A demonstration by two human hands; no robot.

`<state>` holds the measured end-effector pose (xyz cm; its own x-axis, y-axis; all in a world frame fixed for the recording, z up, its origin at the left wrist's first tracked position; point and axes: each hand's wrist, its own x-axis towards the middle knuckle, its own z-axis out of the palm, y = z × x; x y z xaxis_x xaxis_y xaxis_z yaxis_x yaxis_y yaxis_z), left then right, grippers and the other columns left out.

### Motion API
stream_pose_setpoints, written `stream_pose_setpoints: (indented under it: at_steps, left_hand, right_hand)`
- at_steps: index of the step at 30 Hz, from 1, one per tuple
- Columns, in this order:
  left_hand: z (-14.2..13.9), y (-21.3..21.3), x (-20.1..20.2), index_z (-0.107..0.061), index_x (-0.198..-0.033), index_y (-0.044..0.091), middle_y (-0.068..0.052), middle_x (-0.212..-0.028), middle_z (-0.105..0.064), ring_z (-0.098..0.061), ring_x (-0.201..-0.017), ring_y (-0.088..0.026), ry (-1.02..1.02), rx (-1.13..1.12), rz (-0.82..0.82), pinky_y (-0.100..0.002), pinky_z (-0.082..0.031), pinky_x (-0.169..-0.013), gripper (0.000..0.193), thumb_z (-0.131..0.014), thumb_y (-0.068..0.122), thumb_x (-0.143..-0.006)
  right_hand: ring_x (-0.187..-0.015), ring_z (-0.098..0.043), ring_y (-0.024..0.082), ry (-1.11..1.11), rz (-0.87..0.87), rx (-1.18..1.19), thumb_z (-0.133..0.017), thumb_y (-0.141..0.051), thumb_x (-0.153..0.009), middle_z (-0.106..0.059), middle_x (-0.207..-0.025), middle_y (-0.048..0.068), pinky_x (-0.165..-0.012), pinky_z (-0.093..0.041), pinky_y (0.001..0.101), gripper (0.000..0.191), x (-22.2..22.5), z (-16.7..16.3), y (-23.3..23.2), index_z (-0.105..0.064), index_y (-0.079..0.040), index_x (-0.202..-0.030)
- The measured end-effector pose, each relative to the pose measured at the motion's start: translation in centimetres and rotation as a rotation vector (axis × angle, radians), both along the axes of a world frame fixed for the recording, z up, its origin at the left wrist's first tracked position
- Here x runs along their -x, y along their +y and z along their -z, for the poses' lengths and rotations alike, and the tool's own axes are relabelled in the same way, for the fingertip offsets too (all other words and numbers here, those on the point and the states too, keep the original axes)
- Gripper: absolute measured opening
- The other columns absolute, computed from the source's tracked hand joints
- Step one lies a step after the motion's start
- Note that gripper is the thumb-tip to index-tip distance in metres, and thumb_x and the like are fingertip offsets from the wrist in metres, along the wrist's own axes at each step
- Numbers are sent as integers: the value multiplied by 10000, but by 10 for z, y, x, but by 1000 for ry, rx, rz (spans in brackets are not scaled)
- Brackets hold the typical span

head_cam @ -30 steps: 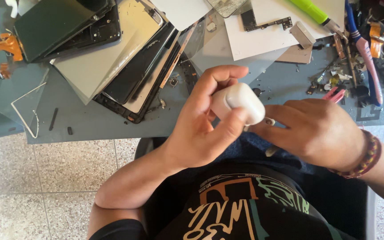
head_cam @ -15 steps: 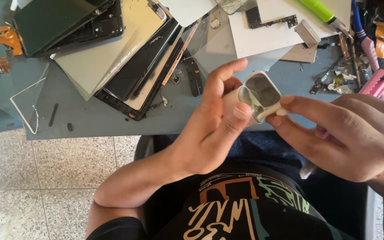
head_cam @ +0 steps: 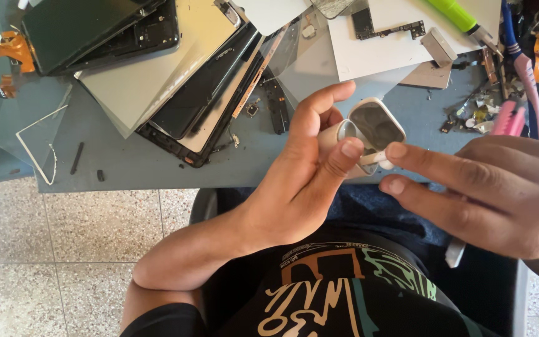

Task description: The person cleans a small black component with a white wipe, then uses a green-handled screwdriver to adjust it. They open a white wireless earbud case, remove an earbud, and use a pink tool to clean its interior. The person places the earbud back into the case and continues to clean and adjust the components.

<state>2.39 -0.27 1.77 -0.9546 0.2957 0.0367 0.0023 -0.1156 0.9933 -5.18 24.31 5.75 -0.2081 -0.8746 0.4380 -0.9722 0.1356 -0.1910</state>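
Observation:
My left hand (head_cam: 304, 178) holds a small white earbud case (head_cam: 369, 134) above the near edge of the grey table (head_cam: 138, 162). The case's lid is flipped open, showing its grey inside. My thumb presses on the front of the case and my index finger sticks up behind it. My right hand (head_cam: 488, 190) is at the right, its fingers stretched out toward the case. Its index fingertip touches the case's lower right corner. It holds nothing that I can see.
A stack of taken-apart phones, screens and back panels (head_cam: 176, 81) lies at the table's back left. A white sheet (head_cam: 382, 43) with a small circuit board, a green marker (head_cam: 453, 15), pink-handled tools (head_cam: 509, 118) and small loose parts fill the back right. Tiled floor lies below left.
The case, shut a second ago, now has its lid open. My right hand has let go of it and pulled back to the right, with its fingers spread.

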Motion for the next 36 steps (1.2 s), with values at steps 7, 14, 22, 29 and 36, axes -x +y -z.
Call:
stream_pose_setpoints:
  at_steps: [7, 14, 22, 29, 36]
  left_hand:
    - [3, 3, -2, -182, -1565, -7, -144, -1310, -382, -409, -1174, -157, 167, 125, -36, -332, -428, -1089, 521, -395, 314, -1214]
    - [5, -4, -4, -155, -1627, 15, -142, -1342, -358, -391, -1178, -153, 140, 72, 35, -305, -373, -1129, 527, -442, 229, -1241]
    - [9, -5, -2, -137, -1622, 16, -98, -1264, -395, -420, -1155, -142, 140, 20, 107, -293, -380, -1108, 570, -498, 129, -1196]
    - [11, -4, 1, -138, -1631, 16, -74, -1168, -443, -458, -1010, -100, 42, -81, 169, -277, -450, -950, 575, -490, 106, -1186]
    - [8, -6, 4, -140, -1636, 62, -94, -1273, -411, -466, -1030, -108, -130, -248, 183, -294, -545, -1000, 635, -491, 89, -1108]
  right_hand:
    - [-597, -665, 168, -117, 69, 150, -849, -109, -814, -723, -1131, 145, -484, -527, 298, 254, 0, 12, -5, -681, -38, -990]
    - [-577, -668, 145, -82, -32, 284, -905, -41, -793, -745, -1038, 141, -483, -529, 276, 282, 12, 35, 3, -664, -26, -940]
    - [-690, -719, 124, -286, -87, 249, -893, -114, -771, -739, -1075, 84, -533, -550, 246, 253, 16, 43, 9, -690, -79, -918]
    - [-711, -742, 138, -393, -113, 135, -883, -181, -774, -747, -1115, 75, -534, -556, 263, 264, 20, 40, 19, -707, -97, -953]
    - [-690, -759, 80, -640, -84, 91, -838, -212, -805, -746, -1145, 119, -500, -554, 193, 244, 21, 47, 33, -710, -139, -999]
